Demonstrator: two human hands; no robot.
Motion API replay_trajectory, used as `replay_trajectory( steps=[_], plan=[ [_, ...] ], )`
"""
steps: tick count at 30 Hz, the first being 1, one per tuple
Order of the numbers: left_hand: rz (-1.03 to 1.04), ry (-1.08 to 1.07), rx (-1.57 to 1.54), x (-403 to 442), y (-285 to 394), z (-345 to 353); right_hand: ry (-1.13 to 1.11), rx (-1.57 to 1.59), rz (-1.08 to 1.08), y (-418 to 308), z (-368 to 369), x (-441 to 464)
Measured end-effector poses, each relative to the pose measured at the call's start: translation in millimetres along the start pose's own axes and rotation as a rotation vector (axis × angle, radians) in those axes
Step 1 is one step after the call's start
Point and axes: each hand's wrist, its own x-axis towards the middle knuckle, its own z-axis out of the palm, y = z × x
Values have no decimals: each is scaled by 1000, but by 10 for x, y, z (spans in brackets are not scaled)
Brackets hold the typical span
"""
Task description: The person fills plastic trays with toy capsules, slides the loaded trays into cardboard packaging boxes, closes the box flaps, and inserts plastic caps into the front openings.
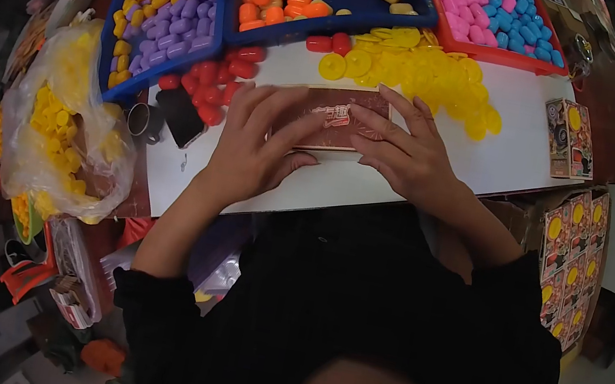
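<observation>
A flat, dark red printed box (pixel 331 114) with pale lettering lies on the white tabletop, between and under my two hands. My left hand (pixel 256 134) covers its left end, the index finger reaching over the printed face and the thumb along the near edge. From the other side, my right hand (pixel 413 153) grips the right end, one finger at the far edge and others across the top. Close to my left hand lie red plastic capsules (pixel 211 83) and a dark phone-like object (pixel 179 116). Beyond the box spreads a pile of yellow discs (pixel 428 69).
Blue trays hold purple capsules (pixel 180 26) and orange capsules (pixel 299 5). A red tray (pixel 504 58) holds pink and blue ones. At left are a metal cup (pixel 145 122) and a plastic bag (pixel 60 124) of yellow pieces. Printed boxes (pixel 572 255) are stacked at right.
</observation>
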Motion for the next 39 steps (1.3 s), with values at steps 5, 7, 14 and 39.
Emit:
replay_trajectory(
  steps=[5,7,14,39],
  plan=[
    [35,181,-58,-283,5,312,188,501,247,112,137,-85],
    [41,246,-66,-252,39,271,129,624,376,196,463,-210],
    [-115,1047,21,514,447,-1209,390,272,472,134,-416,-412],
    [52,825,-89,380,99,-1213,44,-1078,1061,1592,-186,-1973]
  ],
)
